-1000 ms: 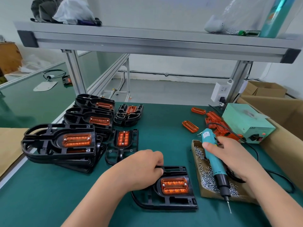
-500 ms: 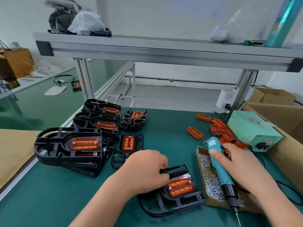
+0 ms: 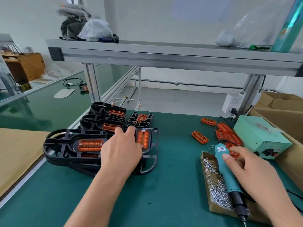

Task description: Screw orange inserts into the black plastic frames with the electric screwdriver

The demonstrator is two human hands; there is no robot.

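Two hands are seen over the green desk (image 3: 172, 185). A black frame (image 3: 152, 140) is held by the left hand (image 3: 121, 149), with the fingers curled over its top edge, and it is kept right against the front pile of frames (image 3: 65, 145) on the left side of the desk. An orange insert (image 3: 143, 139) is set in this frame, and small shiny spots that look like screws are seen at both of its ends. The electric screwdriver (image 3: 229, 182) is gripped by the right hand (image 3: 257, 176), with the thumb laid along its blue body. It is held tilted over the box of screws (image 3: 214, 208), with the bit pointed down past the near end of the box, well apart from the frame. From this it is judged that the held frame is done and is being put with the other filled ones, so no screw is being driven right now. For the next move, a new frame is needed in front, and one of the loose orange inserts (image 3: 200, 137) near the back right must be laid into it. Then a screw must be picked up from the box on the bit. Whether an empty frame is left on the desk cannot be told.
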